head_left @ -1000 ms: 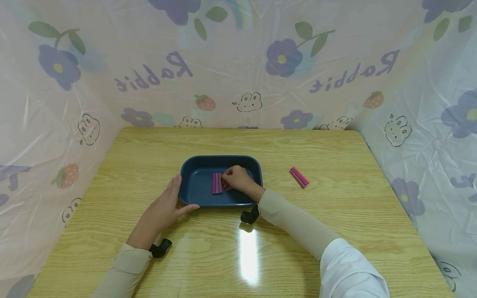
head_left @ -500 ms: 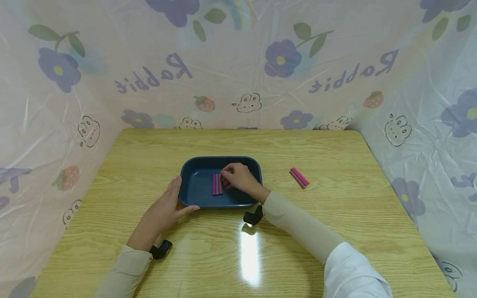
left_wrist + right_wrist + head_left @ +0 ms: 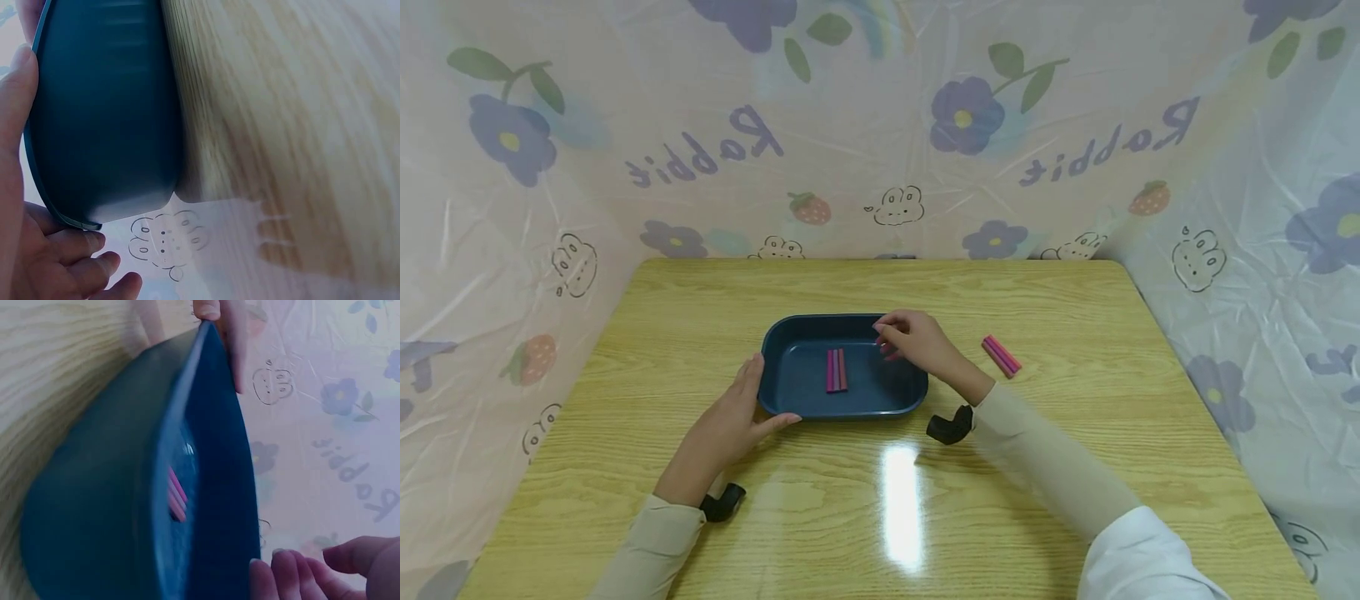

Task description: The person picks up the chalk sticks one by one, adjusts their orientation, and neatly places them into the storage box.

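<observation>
Relaxed and seemingly empty, your right hand (image 3: 921,340) hovers over the dark-blue rectangular tray (image 3: 796,367) your left hand (image 3: 736,412) braces, fingers extended. Mid-frame, three slim pink-purple sticks (image 3: 836,371) look placed inside; right of centre, a similar bundle (image 3: 1002,357) awaits.

Looks like a makeshift booth (image 3: 1255,350) — screened on three sides by rabbit-and-flower sheeting (image 3: 850,142), around a wood-grain bench (image 3: 820,517).
</observation>
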`<move>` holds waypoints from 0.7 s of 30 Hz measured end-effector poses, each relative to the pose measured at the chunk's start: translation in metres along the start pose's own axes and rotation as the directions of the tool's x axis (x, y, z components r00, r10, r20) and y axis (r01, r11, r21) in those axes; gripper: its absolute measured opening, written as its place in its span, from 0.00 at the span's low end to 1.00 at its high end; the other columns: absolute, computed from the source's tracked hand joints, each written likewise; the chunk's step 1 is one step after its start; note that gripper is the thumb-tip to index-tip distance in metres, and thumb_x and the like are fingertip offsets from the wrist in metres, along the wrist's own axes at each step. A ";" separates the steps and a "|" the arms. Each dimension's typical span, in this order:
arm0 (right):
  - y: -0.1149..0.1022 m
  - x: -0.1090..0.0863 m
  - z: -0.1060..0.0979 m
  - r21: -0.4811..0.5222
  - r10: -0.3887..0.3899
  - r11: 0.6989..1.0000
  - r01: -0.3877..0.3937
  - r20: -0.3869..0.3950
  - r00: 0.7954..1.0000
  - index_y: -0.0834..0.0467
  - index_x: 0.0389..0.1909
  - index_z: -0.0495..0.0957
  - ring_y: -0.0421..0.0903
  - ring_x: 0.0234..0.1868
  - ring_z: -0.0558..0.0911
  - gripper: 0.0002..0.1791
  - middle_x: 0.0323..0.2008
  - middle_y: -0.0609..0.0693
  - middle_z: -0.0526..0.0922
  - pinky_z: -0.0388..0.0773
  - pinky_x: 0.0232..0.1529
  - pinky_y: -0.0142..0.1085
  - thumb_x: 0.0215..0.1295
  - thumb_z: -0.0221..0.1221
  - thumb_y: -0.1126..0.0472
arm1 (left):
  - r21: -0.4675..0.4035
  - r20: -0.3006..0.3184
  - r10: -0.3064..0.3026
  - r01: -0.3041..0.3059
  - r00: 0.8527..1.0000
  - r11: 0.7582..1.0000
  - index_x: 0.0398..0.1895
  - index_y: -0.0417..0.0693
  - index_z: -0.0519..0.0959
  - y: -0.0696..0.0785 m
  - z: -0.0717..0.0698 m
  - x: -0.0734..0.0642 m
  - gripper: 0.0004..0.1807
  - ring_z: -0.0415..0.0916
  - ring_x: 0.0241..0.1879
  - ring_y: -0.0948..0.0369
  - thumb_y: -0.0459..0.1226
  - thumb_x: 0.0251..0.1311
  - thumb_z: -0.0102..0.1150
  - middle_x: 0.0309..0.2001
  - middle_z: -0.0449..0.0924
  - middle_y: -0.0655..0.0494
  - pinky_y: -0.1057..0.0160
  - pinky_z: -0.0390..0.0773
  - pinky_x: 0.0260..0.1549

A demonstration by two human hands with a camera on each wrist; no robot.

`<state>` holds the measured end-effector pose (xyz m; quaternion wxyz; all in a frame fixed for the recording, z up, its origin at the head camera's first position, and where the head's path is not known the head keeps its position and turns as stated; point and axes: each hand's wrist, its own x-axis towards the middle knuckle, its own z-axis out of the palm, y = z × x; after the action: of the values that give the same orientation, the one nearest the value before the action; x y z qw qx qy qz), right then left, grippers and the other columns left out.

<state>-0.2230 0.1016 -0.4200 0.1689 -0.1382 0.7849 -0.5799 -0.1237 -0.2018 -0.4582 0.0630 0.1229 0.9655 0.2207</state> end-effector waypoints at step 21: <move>0.029 -0.037 -0.093 -0.174 0.034 0.983 -0.057 -0.132 0.991 0.62 0.51 0.74 0.62 0.48 0.76 0.16 0.48 0.64 0.77 0.75 0.45 0.54 0.71 0.49 0.56 | -0.008 0.009 -0.005 0.005 1.000 1.000 0.73 0.44 0.32 0.000 0.000 0.000 0.62 0.43 0.69 0.45 0.73 0.48 0.44 0.72 0.36 0.41 0.43 0.58 0.60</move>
<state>-0.2298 0.2061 -0.4191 0.1181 -0.0970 0.8457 -0.5113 -0.1241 -0.2019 -0.4584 0.0683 0.1213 0.9646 0.2238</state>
